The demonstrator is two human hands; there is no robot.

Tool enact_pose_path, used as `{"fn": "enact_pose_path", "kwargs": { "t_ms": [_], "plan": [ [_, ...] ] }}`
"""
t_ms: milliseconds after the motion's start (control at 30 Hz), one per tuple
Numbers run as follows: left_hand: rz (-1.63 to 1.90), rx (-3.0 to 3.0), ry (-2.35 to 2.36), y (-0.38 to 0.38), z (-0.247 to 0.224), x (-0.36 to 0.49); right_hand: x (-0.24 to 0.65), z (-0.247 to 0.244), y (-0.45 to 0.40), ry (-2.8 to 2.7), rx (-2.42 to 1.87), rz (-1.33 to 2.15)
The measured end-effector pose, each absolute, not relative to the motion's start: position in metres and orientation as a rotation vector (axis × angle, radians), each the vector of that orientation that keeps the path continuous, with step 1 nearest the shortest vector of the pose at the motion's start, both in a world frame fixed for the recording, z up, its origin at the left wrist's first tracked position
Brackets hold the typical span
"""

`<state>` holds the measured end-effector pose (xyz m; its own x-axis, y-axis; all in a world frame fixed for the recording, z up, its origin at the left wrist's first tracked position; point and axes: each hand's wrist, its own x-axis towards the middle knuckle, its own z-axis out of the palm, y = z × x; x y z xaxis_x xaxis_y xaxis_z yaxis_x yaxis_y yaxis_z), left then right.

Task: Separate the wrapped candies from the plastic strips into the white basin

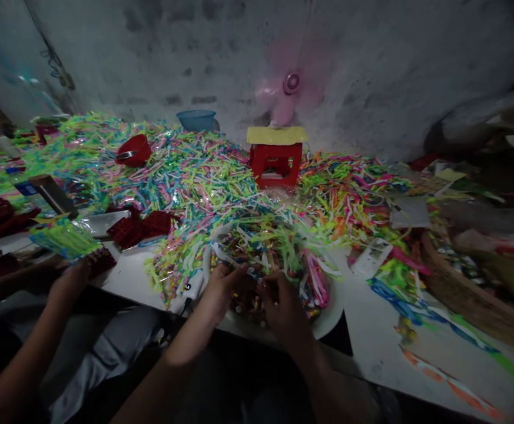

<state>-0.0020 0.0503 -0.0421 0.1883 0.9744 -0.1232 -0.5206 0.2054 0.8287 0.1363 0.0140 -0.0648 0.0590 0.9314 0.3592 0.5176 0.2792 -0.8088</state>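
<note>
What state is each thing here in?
Pink fan: apparently spinning, blades blurred
Red stool: upright, under the fan
Red bowl: tilted
Blue basin: upright
Pale basin: heaped with colourful pieces
Left hand: fingers bent, grip unclear
Right hand: fingers bent, grip unclear
Co-worker's hand: holding green-and-blue strips

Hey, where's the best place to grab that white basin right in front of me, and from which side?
Probably grip the white basin by its right front rim, coming in from the right. There the curved edge shows bare, while colorful strips crowd the far edge and the left side.
</note>
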Motion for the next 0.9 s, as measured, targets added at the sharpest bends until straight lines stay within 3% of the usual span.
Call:
{"fn": "enact_pose_path", "kwargs": {
  "t_ms": [533,767,900],
  "plan": [
    [1.186,0.781,0.787,0.0512,-0.0429,-0.0021,0.1372,-0.0655,0.0148,-1.616,-1.376,0.462],
    [1.174,0.860,0.772,0.0480,-0.0437,-0.0036,0.1459,-0.0592,0.0206,-1.565,-1.298,0.975],
    [1.163,0.867,0.752,0.0489,-0.0487,-0.0082,0.1451,-0.0612,0.0231,-1.615,-1.330,0.979]
  ]
}}
